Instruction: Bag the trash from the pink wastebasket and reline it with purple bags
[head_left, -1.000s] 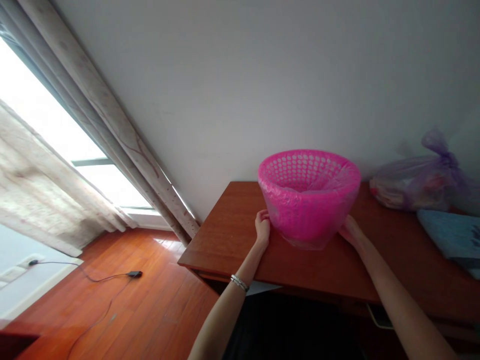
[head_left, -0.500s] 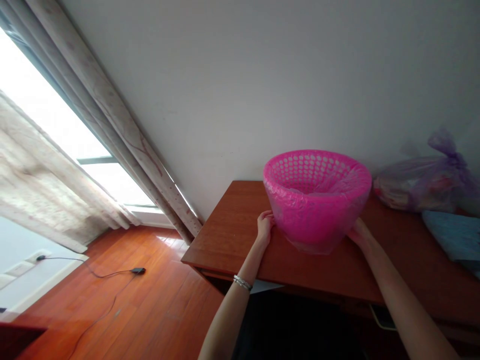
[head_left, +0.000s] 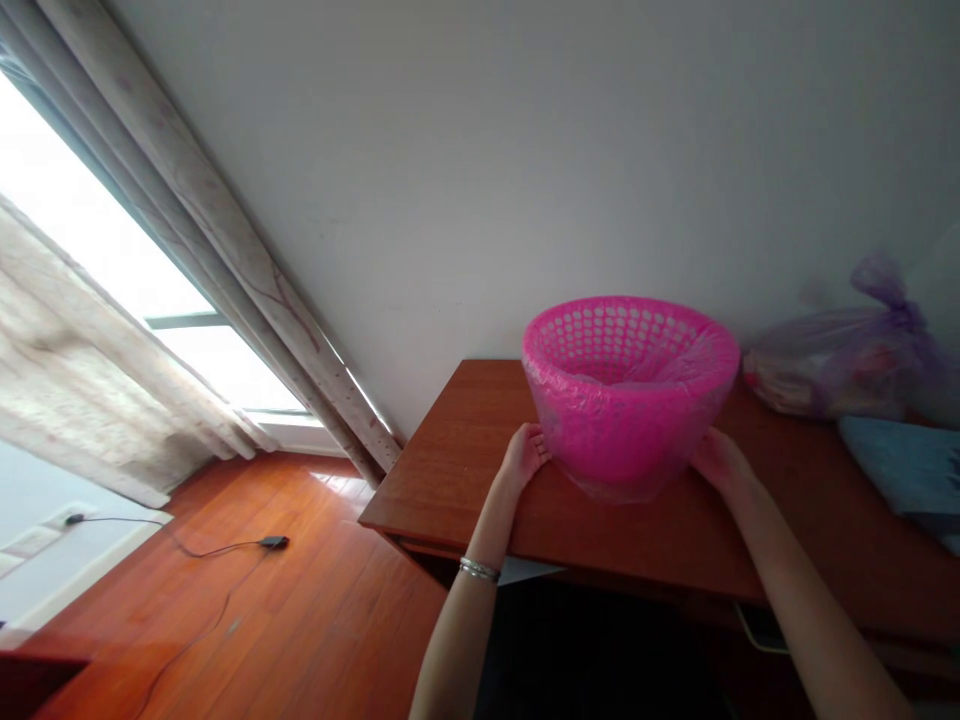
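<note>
Pink perforated plastic basket [head_left: 630,400] sits on wooden desk [head_left: 442,480], midway between the hands. Left hand [head_left: 525,455] and right hand [head_left: 720,462] lie part-open against its sides; grip cannot be told.

Compared with the first of the earlier pictures, the whole view has swung slightly, so the basket [head_left: 630,420] and the bag [head_left: 840,365] both sit further right in frame; the basket has eased back a little left since the middle picture. The left hand [head_left: 525,455] now leans right with its fingers spread toward the basket, no longer standing upright and curled. The left forearm [head_left: 457,630] stands more steeply, and the right hand [head_left: 720,462] sits further right than at first.
</note>
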